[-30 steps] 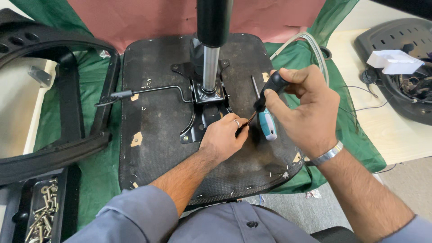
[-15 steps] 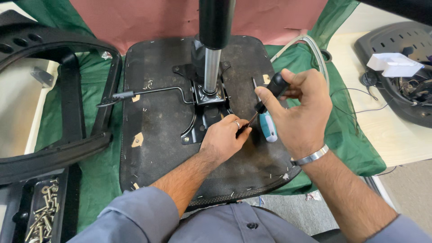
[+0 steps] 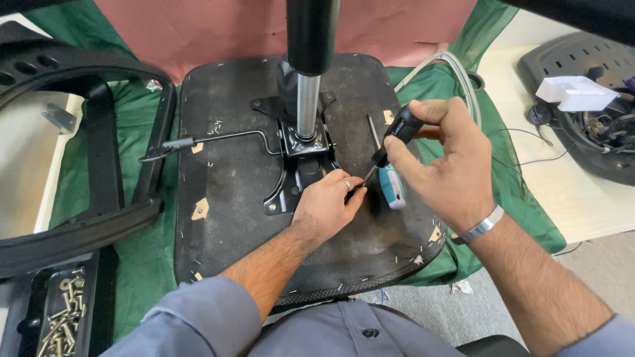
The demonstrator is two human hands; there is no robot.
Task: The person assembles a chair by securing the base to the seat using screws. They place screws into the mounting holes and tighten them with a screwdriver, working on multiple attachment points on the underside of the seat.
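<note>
At frame centre, the right hand (image 3: pixel 450 168) pinches a stiff, light screwdriver (image 3: pixel 390 142) by its black handle, while left-hand fingers (image 3: pixel 350 192) close around its tip beside the metal bracket (image 3: pixel 291 192).

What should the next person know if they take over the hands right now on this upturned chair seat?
Left hand: resting on the black seat underside, fingertips at the screwdriver tip beside the metal mounting plate.
Right hand: gripping the black-handled screwdriver, angled down toward the left fingers.
A second, blue-handled screwdriver lies on the seat under the right hand.
Gas-lift column stands upright in the plate; lever rod runs off to the left.
Loose screws sit in the tray at lower left.
Whether the screw is seated: hidden by the fingers.
</note>
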